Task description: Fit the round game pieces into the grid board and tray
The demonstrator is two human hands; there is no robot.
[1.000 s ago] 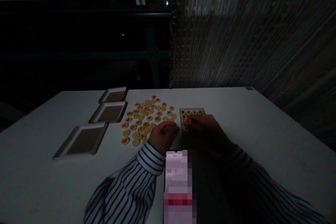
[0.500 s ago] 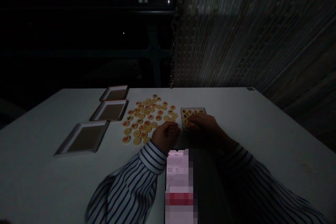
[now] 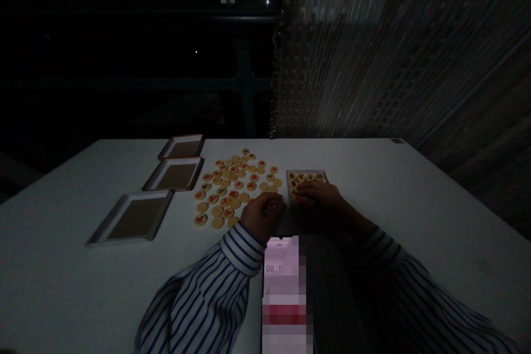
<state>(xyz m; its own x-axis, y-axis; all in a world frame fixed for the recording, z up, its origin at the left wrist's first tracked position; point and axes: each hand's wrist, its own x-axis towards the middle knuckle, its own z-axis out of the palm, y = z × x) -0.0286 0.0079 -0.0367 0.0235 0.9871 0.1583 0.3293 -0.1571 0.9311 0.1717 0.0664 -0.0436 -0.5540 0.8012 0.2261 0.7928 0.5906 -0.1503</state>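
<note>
Wooden xiangqi pieces with red and black characters lie scattered on the white table, such as one red-marked piece (image 3: 200,220). To their right is a shallow box (image 3: 326,175) holding rows of black-marked pieces. My right hand (image 3: 321,197) reaches over that box and covers part of it. Its fingers are bent together on a red-marked xiangqi piece (image 3: 299,199) near the box's front. Just left of the box, my left hand (image 3: 264,214) hovers by the scattered pieces with curled fingers. Whatever those fingers hold, if anything, is hidden.
Three shallow trays stand at the left: a near one (image 3: 93,240), a middle one (image 3: 194,180) and a far one (image 3: 166,149). A lit phone (image 3: 280,271) lies below my hands. A bead curtain (image 3: 332,77) hangs behind the table (image 3: 365,160).
My right hand's fingers have shifted slightly over the red-marked piece in the box. The left hand stays almost where it was, and the view has moved a little.
</note>
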